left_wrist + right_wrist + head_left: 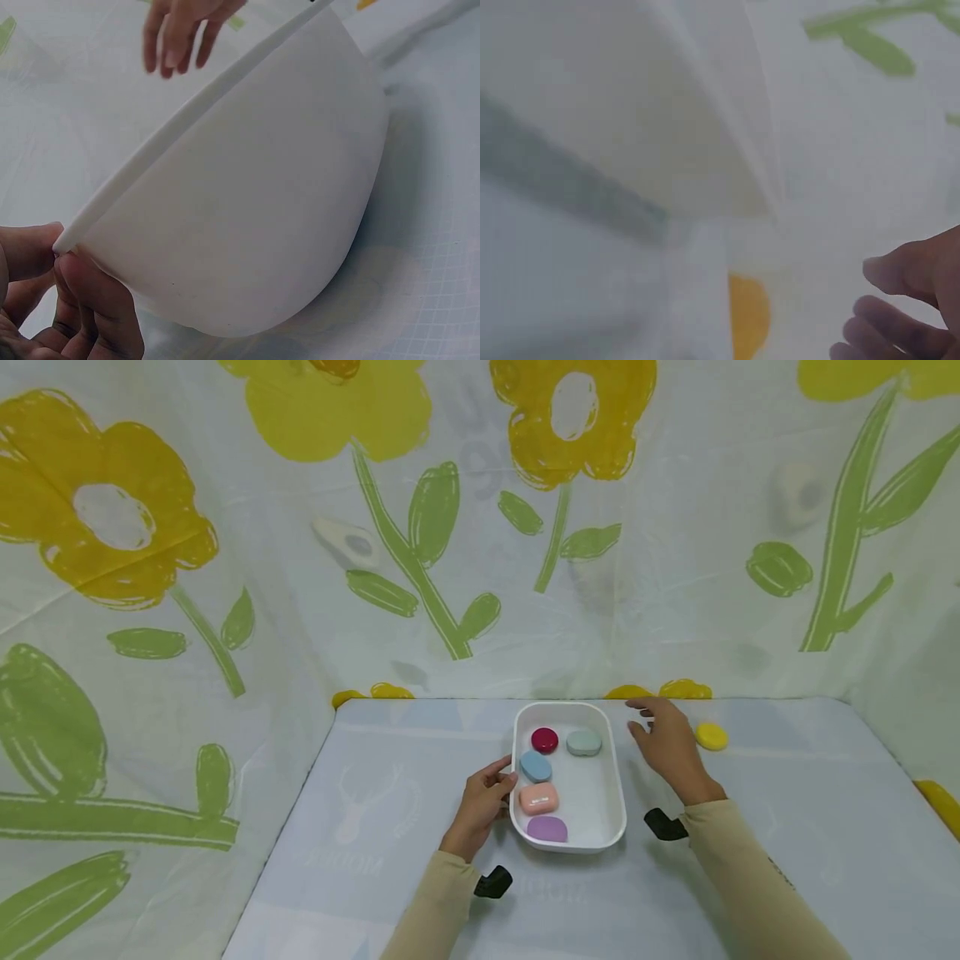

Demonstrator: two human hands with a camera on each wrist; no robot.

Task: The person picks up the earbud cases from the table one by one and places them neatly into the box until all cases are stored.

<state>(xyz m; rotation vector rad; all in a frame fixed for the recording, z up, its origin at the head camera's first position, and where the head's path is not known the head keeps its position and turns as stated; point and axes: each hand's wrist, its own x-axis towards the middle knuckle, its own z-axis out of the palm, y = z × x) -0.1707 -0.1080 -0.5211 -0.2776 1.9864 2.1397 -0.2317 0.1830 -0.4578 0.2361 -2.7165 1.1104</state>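
My left hand (pixel 482 800) pinches the left rim of a white rectangular tub (pixel 597 802), thumb on top and fingers below, as the left wrist view shows up close. Inside the tub lie smooth soap-like pieces: a dark red round one (pixel 544 741), a grey-green oval one (pixel 583 743), a blue oval one (pixel 536 767), a pink one (pixel 539 798) and a purple one (pixel 547 829). To the right of the tub, my right hand (pixel 666 745) hovers with loosely bent fingers and holds nothing. Just beyond it, a yellow round piece (pixel 712 736) rests on the table.
A pale table (pixel 390 868) with faint printing carries the tub. Behind and at both sides hangs a white cloth (pixel 675 568) printed with yellow flowers and green leaves. Each wrist bears a small black device (pixel 492 882).
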